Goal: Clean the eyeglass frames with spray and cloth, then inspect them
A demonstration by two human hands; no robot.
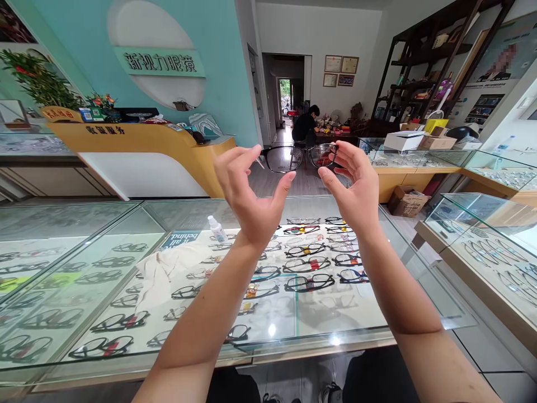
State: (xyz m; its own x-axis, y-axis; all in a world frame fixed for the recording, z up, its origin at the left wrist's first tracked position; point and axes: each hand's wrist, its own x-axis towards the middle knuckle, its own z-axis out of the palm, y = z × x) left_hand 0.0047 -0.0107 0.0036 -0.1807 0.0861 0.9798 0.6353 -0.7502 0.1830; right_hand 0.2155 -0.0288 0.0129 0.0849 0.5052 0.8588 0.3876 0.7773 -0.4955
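A pair of dark-rimmed eyeglasses (285, 159) is held up at chest height above the glass counter, lenses facing me. My left hand (254, 193) is curved around the left side of the frame, index fingertip at its outer corner and thumb by the lower rim. At the other side, my right hand (356, 184) grips the frame between thumb and fingers. Under my arms, rows of eyeglasses (308, 264) lie inside the glass display case (272, 342). A white spray bottle (217, 229) and a cream cloth (161, 274) rest on the glass left of my left forearm.
A yellow and white service counter (155, 162) stands ahead on the left. More glass cases (495, 246) run along the right, with a cardboard box (406, 200) on the floor. A person (306, 124) sits at a cluttered desk (342, 131) at the back, beside a doorway.
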